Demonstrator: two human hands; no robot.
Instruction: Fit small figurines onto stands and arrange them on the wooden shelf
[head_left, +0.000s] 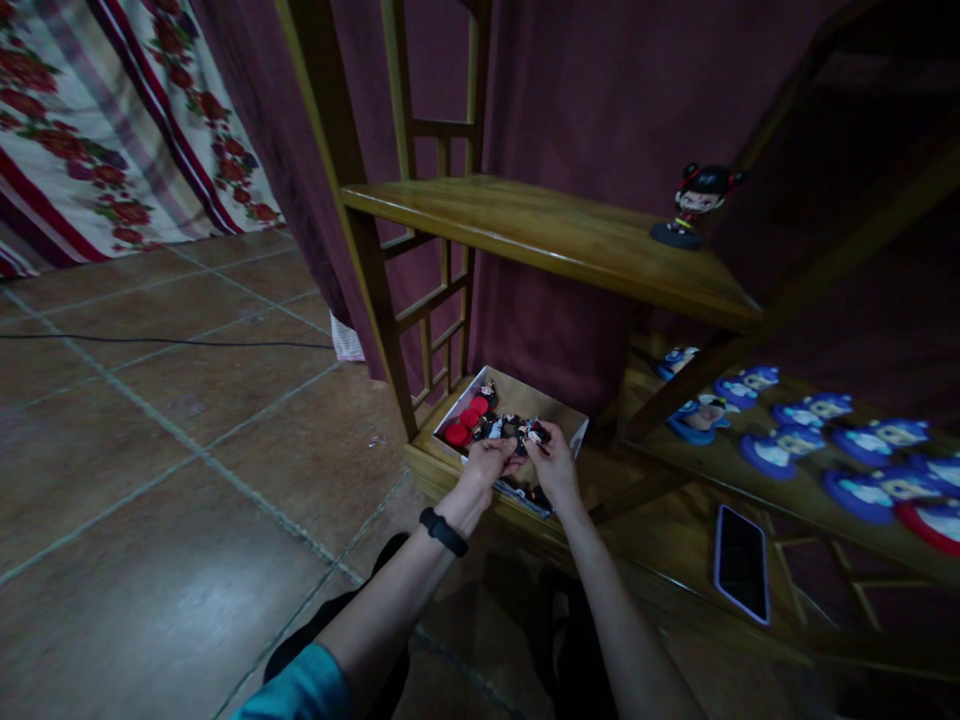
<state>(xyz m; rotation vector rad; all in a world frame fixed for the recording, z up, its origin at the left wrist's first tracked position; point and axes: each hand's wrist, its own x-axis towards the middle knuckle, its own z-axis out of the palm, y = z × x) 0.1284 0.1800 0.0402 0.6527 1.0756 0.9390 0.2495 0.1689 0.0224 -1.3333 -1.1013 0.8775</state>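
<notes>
Both hands are over a shallow cardboard box (566, 408) on the bottom shelf. My left hand (489, 462), with a black band on its wrist, is closed near a small dark-haired figurine (534, 432). My right hand (555, 465) pinches the same figurine from the right side. The dark base of the figurine lies between the fingers of both hands. Inside the box are several small figurines (487, 390) and red round discs (459, 433). Part of the box's contents is hidden beneath my hands.
A black-haired figurine (696, 205) stands on the upper wooden shelf (525, 215). Several blue figurines (814, 408) on round bases line the shelf at right. A phone (742, 563) lies on the lower right shelf. Wooden posts (375, 270) frame the left side; a cable (165, 341) crosses the tiled floor.
</notes>
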